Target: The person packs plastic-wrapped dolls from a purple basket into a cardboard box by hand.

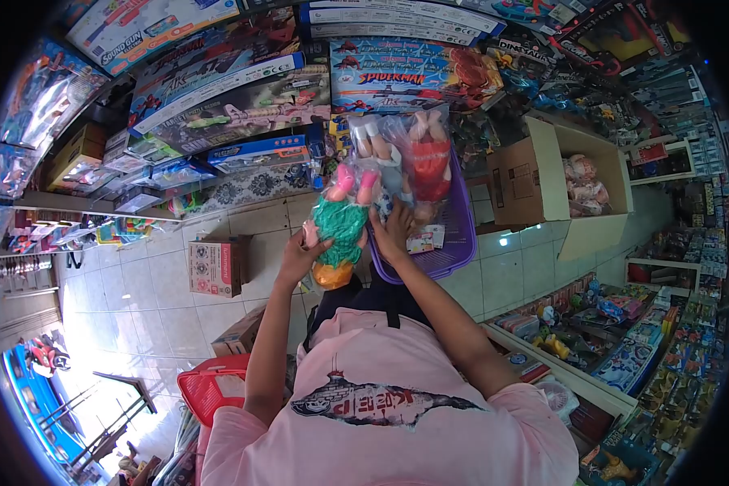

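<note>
Nearest me was the wearer's pink shirt (381, 340), both forearms reaching out past it. Left hand (298, 256): closed around one side of a green-dressed doll (340, 225) in clear plastic, thumb over the dress, fingers mostly tucked behind. Doll was tilted, pink shoes away from the wearer, orange head end toward them, held just beside the purple basket (462, 219) and partly over its edge. Right hand (393, 232): fingers a bit parted, at the bagged grey-dressed doll (391, 170) and close to the green one's side; couldn't tell if it gripped or only rested there. Progress, as far as visible: one doll up in the left hand, the grey one and a red-dressed doll (431, 168) in the basket, legs away from the wearer, both bagged. Small printed packet (426, 239) lay in there too, near the right wrist. More wrapped dolls (583, 188) sat inside an open carton (530, 190), flaps out, to the right, well apart from the hands. Total count unclear. Off left, a small printed carton (212, 267) stood on the tiled floor (150, 304). Farther out, past the basket, boxed toys were stacked up, a Spiderman box (393, 78) among them.
</note>
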`<action>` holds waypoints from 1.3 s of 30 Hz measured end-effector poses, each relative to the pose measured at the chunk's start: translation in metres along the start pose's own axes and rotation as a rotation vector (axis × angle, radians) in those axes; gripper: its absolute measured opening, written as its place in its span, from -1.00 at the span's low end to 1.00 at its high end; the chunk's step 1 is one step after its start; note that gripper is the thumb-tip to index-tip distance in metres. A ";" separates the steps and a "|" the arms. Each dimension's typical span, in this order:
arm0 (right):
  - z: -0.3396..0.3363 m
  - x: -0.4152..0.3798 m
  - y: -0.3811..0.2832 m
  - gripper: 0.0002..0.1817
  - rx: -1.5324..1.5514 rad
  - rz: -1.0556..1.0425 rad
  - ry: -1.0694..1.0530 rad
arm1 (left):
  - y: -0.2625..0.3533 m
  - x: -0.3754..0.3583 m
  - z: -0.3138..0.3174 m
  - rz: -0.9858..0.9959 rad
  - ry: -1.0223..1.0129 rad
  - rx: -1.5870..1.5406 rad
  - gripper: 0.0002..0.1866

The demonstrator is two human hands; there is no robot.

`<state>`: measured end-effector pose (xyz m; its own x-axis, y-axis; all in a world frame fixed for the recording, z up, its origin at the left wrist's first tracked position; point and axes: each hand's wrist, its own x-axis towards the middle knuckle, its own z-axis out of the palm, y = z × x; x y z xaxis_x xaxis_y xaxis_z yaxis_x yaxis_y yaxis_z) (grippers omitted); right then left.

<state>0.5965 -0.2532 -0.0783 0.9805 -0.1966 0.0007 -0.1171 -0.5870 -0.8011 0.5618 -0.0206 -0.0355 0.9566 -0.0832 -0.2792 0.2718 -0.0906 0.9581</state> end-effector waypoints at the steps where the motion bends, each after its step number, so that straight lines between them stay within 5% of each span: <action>1: 0.001 -0.001 0.009 -0.05 0.051 0.052 -0.057 | 0.002 -0.003 -0.001 0.004 -0.002 -0.001 -0.71; 4: -0.010 -0.003 0.027 -0.02 0.001 -0.182 -0.113 | -0.001 -0.006 -0.008 -0.084 -0.005 -0.094 -0.75; 11: -0.033 0.002 0.033 -0.11 -0.007 0.006 -0.256 | -0.011 0.006 -0.016 -0.121 0.008 -0.086 -0.64; 15: -0.046 0.015 0.055 -0.23 0.057 0.036 -0.166 | 0.007 0.014 -0.010 -0.115 0.071 -0.132 -0.63; 17: -0.053 0.027 0.077 -0.27 0.022 -0.207 0.093 | 0.011 0.019 -0.010 -0.087 0.069 -0.144 -0.62; 21: -0.124 0.036 -0.017 -0.52 0.548 0.042 0.136 | 0.015 0.022 -0.013 -0.117 0.029 -0.283 -0.57; 25: -0.156 0.040 -0.056 -0.57 0.606 -0.040 0.162 | 0.023 0.028 -0.011 -0.136 -0.047 -0.341 -0.41; 34: -0.082 0.016 -0.095 -0.47 0.622 -0.119 -0.021 | 0.074 0.022 0.025 -0.149 -0.061 -0.227 -0.37; 39: -0.080 0.010 -0.097 -0.42 0.699 -0.042 -0.073 | 0.049 0.020 0.032 -0.042 -0.087 -0.317 -0.31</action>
<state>0.6046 -0.2608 0.0470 0.9929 -0.1173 0.0191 0.0256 0.0544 -0.9982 0.5911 -0.0581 0.0042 0.9351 -0.1719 -0.3100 0.3428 0.2169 0.9140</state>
